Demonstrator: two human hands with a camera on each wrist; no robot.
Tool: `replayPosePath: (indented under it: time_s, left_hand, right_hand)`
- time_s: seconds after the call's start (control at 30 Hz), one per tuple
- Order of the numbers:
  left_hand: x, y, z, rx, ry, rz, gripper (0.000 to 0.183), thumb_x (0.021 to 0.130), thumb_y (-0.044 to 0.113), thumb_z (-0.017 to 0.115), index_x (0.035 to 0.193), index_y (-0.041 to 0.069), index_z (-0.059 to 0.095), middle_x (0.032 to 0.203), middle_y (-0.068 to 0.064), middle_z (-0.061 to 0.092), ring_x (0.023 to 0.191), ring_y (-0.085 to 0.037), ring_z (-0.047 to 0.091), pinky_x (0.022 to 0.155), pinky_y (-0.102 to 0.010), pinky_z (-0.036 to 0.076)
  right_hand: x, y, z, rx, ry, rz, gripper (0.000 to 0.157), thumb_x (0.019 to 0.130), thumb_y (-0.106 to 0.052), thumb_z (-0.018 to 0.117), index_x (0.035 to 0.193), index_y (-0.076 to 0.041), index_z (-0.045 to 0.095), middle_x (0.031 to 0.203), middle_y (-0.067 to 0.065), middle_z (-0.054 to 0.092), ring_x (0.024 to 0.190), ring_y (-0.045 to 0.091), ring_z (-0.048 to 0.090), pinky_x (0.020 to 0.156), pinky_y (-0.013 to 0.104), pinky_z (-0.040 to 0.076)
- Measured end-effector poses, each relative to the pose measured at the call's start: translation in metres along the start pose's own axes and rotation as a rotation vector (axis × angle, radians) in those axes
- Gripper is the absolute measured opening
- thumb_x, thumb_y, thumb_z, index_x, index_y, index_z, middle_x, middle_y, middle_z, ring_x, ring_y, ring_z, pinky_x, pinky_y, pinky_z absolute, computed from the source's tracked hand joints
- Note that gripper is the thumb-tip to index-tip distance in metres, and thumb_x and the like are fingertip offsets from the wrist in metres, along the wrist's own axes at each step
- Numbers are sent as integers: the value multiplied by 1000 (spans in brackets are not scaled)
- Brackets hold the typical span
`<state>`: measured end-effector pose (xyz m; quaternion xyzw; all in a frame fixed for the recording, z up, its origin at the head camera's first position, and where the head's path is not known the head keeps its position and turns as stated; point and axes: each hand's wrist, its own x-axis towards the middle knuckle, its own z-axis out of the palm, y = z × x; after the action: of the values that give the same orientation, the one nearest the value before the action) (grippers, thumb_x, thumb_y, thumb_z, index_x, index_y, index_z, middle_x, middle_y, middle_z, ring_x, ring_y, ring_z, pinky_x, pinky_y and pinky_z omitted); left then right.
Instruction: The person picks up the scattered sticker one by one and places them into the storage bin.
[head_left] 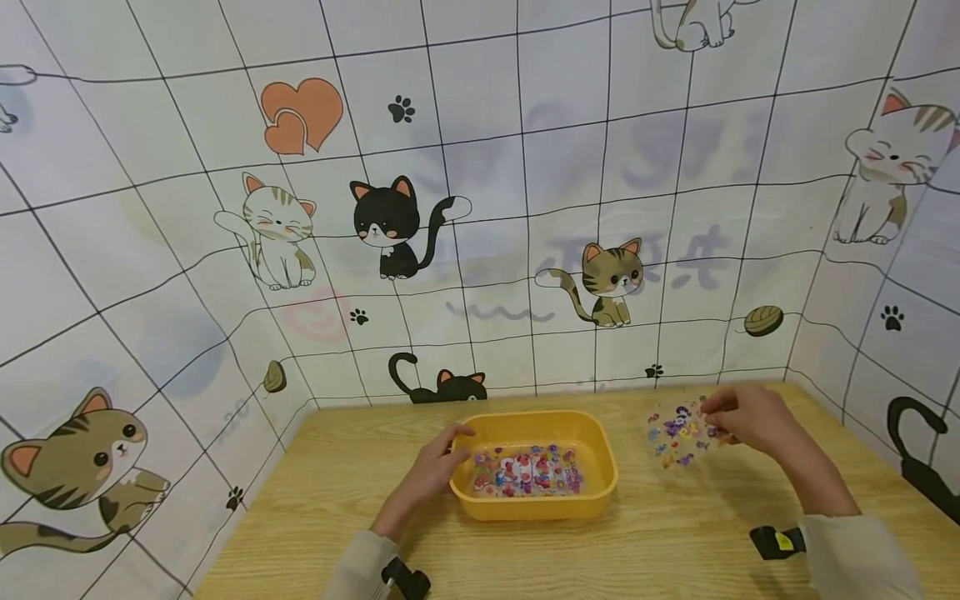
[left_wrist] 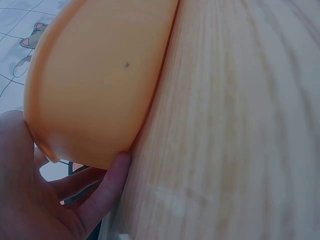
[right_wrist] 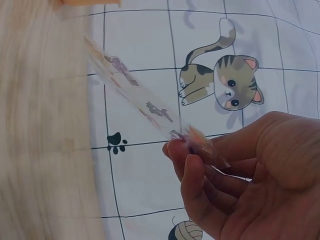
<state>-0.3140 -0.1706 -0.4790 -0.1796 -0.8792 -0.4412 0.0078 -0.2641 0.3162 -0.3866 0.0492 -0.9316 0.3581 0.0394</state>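
A yellow plastic basin (head_left: 536, 508) sits on the wooden table, with colourful stickers (head_left: 525, 473) in clear film lying on its bottom. At its left end my left hand (head_left: 437, 461) grips the wall, the thumb at the rim and the fingers low on the outside in the left wrist view. To the right of the basin, my right hand (head_left: 750, 419) pinches a clear sticker packet (head_left: 681, 433) by its edge between thumb and fingers. The packet is held up above the table, scattered with small purple, yellow and blue figures. The right wrist view shows it nearly edge-on.
A wood-grain table (head_left: 322, 492) runs under both hands. White cloth walls (head_left: 495, 208) with a black grid and cartoon cats enclose its back and sides. Black wrist straps (head_left: 772, 543) sit near the sleeves.
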Motion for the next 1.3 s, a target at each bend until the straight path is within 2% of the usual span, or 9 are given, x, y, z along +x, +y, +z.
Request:
replayPosePath:
  time_s: [0.2,0.4,0.53,0.7,0.9,1.3]
  left_hand:
    - [0,2,0,0,2,-10,32,103,19,53,134,16,61,148,-12,58,123,-31,57,100,-51,48]
    - [-1,1,0,-12,1,-9,33,104,19,52,135,14,60,150,-13,56,136,-36,53,109,-57,44]
    - [-1,0,0,-17,2,-8,32,104,19,52,135,15,60,150,-13,56,141,-38,49,112,-59,42]
    - [0,0,1,-11,9,-15,31,104,21,53,134,17,61,150,-11,57,134,-34,54,108,-56,44]
    - [1,0,1,-8,16,-11,30,103,20,53,132,18,61,147,-10,59,130,-32,56,105,-54,46]
    - [1,3,1,-4,10,-23,31,103,21,53,133,17,61,148,-10,58,128,-32,56,105,-54,46]
  right_hand:
    - [-4,-11,-5,-5,23,3,23,100,-2,60,114,15,67,101,27,73,74,19,70,61,30,58]
    - [-7,-18,-5,-32,61,-16,23,100,-1,59,114,15,67,97,26,74,71,17,69,59,29,57]
    - [-7,-24,-3,-32,127,-36,22,100,-2,59,112,13,69,95,24,75,68,16,69,57,28,56]
    - [-8,-29,-2,-4,195,-43,24,101,-5,60,114,12,69,93,22,77,67,12,69,56,28,55]
    - [-9,-33,-1,29,182,-35,26,101,-6,59,116,12,68,98,25,76,69,10,70,59,27,57]
    - [-8,-43,10,61,157,-48,26,101,-6,60,117,13,68,103,28,74,74,14,71,60,27,57]
